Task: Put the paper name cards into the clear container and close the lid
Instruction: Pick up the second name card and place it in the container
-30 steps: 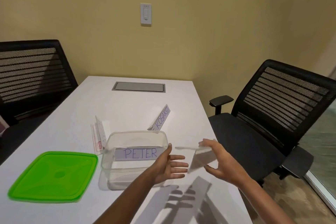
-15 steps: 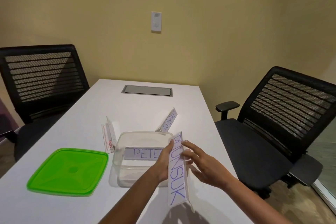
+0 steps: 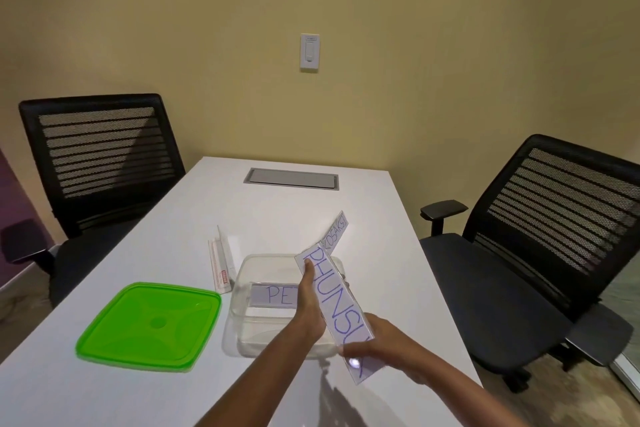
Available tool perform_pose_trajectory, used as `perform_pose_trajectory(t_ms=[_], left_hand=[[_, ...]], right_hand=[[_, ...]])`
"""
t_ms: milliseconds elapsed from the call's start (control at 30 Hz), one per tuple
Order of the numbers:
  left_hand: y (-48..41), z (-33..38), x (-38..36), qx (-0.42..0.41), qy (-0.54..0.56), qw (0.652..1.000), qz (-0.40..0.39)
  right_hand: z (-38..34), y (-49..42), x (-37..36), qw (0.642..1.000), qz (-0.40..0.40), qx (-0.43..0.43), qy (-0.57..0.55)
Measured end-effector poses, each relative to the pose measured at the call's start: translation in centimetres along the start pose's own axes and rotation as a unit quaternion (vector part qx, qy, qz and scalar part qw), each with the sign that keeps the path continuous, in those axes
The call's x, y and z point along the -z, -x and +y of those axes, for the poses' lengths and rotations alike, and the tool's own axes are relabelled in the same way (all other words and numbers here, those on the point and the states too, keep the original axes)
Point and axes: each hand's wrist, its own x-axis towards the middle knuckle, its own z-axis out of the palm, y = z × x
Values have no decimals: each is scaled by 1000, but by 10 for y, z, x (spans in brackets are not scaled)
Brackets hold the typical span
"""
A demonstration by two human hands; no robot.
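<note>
The clear container (image 3: 242,291) stands open on the white table (image 3: 173,236), with a card reading "PETER" (image 3: 273,294) lying inside it. Over its right side I hold a long card reading "PHUNSUK" (image 3: 332,302), tilted. My left hand (image 3: 310,302) grips the card's upper part and my right hand (image 3: 388,347) holds its lower end. Just beyond the container a card reading "KOSAKSI" (image 3: 335,230) leans on the table. Another folded card (image 3: 221,262) rests at the container's left. The green lid (image 3: 149,324) lies flat to the left.
Two black mesh office chairs flank the table, one at the far left (image 3: 104,149) and one at the right (image 3: 540,236). A grey cable hatch (image 3: 291,179) is set into the table's far end. A wall switch (image 3: 309,52) is on the yellow wall.
The PHUNSUK card went from flat and edge-on in my right hand to held by both hands, then tilted with its top leaning left over the container. My right hand slid to its lower end.
</note>
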Motion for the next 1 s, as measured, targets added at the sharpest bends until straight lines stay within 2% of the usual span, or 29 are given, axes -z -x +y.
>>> perform_pose_trajectory(t_ms=[133, 200, 267, 300, 367, 467, 533, 567, 600, 667, 767, 800, 900, 1000], left_hand=[[0, 18, 15, -42, -42, 998, -23], [0, 33, 26, -77, -81, 994, -4], [0, 51, 39, -132, -169, 976, 26], [-1, 60, 45, -167, -237, 957, 34], [-1, 77, 58, -241, -400, 884, 19], [1, 98, 71, -300, -624, 720, -59], [-1, 107, 76, -287, -746, 592, -104], [-3, 110, 77, -267, -788, 542, -116], [-5, 112, 78, -242, -815, 511, -123], [-10, 113, 79, -192, -837, 496, -130], [-17, 114, 82, -131, -833, 524, -121], [-20, 115, 83, -118, -836, 524, -114], [-29, 119, 86, -106, -869, 476, -84], [-41, 121, 90, -89, -886, 450, -67]], right_hand=[[-8, -2, 14, 1000, -15, -6, 8], [-13, -5, 23, 999, -18, -10, 33], [-17, -10, 31, 997, -6, -16, 74], [-19, -13, 35, 995, 2, -19, 101], [-24, -20, 41, 988, 13, -22, 154], [-33, -33, 43, 976, 19, -27, 214], [-39, -44, 42, 965, 23, -25, 259], [-42, -50, 41, 958, 24, -21, 286], [-45, -56, 40, 950, 24, -15, 310], [-52, -69, 37, 940, 20, -5, 340], [-60, -89, 34, 935, 15, 6, 353], [-62, -96, 33, 934, 15, 10, 357], [-67, -115, 27, 922, 30, 22, 386], [-65, -135, 21, 910, 33, 17, 413]])
